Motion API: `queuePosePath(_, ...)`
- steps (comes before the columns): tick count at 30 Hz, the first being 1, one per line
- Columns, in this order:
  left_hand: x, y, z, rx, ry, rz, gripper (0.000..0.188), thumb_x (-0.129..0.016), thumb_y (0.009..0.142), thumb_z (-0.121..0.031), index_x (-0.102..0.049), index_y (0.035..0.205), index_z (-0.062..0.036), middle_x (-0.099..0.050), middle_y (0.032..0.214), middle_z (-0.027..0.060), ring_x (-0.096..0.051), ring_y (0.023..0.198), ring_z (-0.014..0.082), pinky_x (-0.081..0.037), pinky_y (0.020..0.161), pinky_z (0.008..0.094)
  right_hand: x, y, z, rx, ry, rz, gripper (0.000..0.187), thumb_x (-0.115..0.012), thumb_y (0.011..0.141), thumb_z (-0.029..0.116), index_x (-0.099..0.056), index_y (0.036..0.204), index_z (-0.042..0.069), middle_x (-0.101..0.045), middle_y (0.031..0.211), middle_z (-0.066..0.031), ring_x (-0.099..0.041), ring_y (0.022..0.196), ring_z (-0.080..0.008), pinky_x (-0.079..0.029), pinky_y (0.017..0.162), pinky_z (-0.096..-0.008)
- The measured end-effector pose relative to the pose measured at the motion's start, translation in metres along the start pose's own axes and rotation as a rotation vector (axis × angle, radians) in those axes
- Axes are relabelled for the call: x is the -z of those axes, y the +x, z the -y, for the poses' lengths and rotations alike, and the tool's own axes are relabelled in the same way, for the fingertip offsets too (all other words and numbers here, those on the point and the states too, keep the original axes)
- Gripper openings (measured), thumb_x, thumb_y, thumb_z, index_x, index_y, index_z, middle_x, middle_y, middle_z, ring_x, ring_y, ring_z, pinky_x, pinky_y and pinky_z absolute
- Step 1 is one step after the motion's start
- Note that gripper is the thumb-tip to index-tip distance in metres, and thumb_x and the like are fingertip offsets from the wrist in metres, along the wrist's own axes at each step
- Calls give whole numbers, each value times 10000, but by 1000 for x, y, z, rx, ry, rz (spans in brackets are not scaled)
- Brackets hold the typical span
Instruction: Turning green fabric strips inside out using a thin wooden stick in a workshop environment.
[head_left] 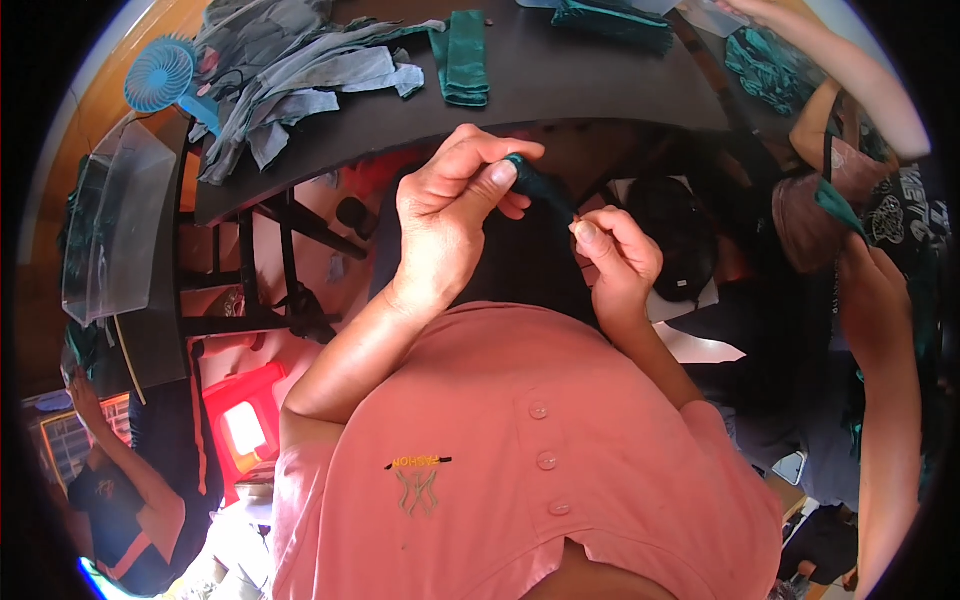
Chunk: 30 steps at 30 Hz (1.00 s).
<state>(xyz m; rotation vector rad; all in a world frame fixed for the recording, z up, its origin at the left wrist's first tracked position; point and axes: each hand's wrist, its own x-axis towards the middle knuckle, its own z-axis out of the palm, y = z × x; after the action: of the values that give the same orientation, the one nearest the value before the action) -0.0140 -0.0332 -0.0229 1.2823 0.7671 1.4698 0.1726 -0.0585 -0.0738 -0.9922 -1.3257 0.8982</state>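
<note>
A narrow piece of dark green fabric (540, 187) stretches between my two hands, in front of the dark table's near edge. My left hand (452, 205) pinches its upper end between thumb and fingers. At the lower end, my right hand (618, 255) pinches the fabric between thumb and forefinger. Beyond my hands, a folded green fabric strip (466, 60) lies on the dark table (570, 70). Grey and pale blue cloth pieces (330, 80) are heaped to its left.
A small blue fan (162, 75) stands at the table's far left, above a clear plastic bin (120, 225). Green fabric (615, 25) lies at the far edge. Co-workers' arms show at right (880, 370) and lower left (130, 480). A red plastic chair (245, 425) stands left.
</note>
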Motion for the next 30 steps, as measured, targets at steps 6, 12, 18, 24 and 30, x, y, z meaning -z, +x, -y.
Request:
queuePosePath(6,-3,0,-4,-120,80,-21,188,-532,907,75,-680,1001,7,-590,952,55,-566,792,93,-526,646,214,-4,5,12,-285,63,279,201,-591,941,145,-632,861,-35,-512,633,8,-449,583,-61,-361,563,-220)
queuePosePath(12,-1,-3,-3,-110,84,-34,195,-542,895,79,-689,997,0,-588,949,51,-555,793,88,-518,639,213,4,6,7,-377,148,215,190,-649,889,130,-636,785,-29,-521,598,0,-431,515,-60,-332,493,-220)
queuePosePath(18,-3,-4,-4,-113,86,-6,163,-545,924,28,-682,1014,23,-580,950,62,-571,763,120,-497,670,230,6,4,-1,-334,318,205,199,-631,897,126,-632,780,-35,-520,621,-11,-424,531,-63,-323,497,-231)
queuePosePath(24,1,-3,-6,44,17,6,151,-543,939,5,-676,1007,27,-582,939,59,-594,746,130,-513,676,239,4,2,0,-142,86,140,191,-630,903,129,-645,795,-28,-540,646,3,-437,563,-52,-336,529,-211)
queuePosePath(30,1,-9,4,-61,7,-62,137,-549,933,13,-663,1005,35,-588,954,72,-591,745,141,-518,679,249,-2,-2,1,-179,56,105,202,-630,906,136,-637,789,-29,-526,634,16,-428,565,-46,-327,528,-212)
